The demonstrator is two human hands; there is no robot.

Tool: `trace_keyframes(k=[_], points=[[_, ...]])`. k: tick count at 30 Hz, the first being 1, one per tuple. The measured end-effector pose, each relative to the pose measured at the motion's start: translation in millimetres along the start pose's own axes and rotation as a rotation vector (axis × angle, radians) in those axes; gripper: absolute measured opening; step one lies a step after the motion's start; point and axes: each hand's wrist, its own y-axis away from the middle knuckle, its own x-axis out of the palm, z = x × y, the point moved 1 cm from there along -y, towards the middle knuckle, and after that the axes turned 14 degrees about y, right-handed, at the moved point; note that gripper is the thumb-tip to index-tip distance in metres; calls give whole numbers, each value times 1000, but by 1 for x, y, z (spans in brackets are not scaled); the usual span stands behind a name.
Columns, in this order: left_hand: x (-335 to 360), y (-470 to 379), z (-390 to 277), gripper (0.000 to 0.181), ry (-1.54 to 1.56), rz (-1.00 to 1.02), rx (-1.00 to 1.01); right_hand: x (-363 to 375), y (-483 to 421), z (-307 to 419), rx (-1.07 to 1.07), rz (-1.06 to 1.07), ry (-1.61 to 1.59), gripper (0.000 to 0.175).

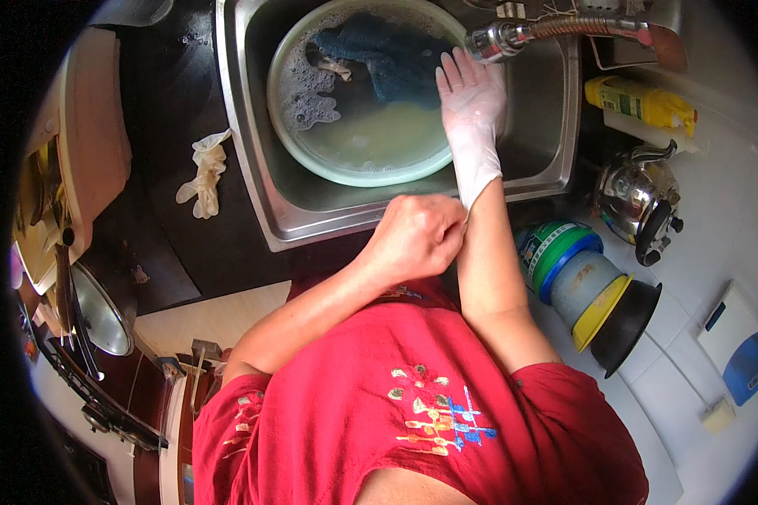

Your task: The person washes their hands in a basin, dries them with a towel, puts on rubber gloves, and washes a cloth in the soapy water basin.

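Observation:
My left hand (420, 237) is bare and pinches the cuff of a white disposable glove (474, 148), stretching it at the wrist. That glove covers my right hand (470, 95), which is palm up with its fingers extended and holds nothing. Beneath it is the right rim of a pale green plastic basin (354, 178). The basin stands in a stainless steel sink (537, 142) and holds cloudy, sudsy water with a dark blue cloth (385, 63) soaking in it. A second disposable glove (205, 177) lies crumpled on the dark counter, left of the sink.
A flexible-hose faucet (499, 39) reaches over the basin beside my right fingertips. On the right are a yellow bottle (641, 104), a metal kettle (635, 192) and stacked containers (584, 290). A metal pan or lid (104, 309) and utensils (63, 271) are at the left.

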Motion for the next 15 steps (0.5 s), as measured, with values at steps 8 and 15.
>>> trace_keyframes(k=[8,15], points=[[-8,-15,18,15,-148,-252,-85,21,6,-14,-747,107,1560,29],[-7,-13,28,12,-345,-131,51,18,15,-34,-702,217,1926,33]])
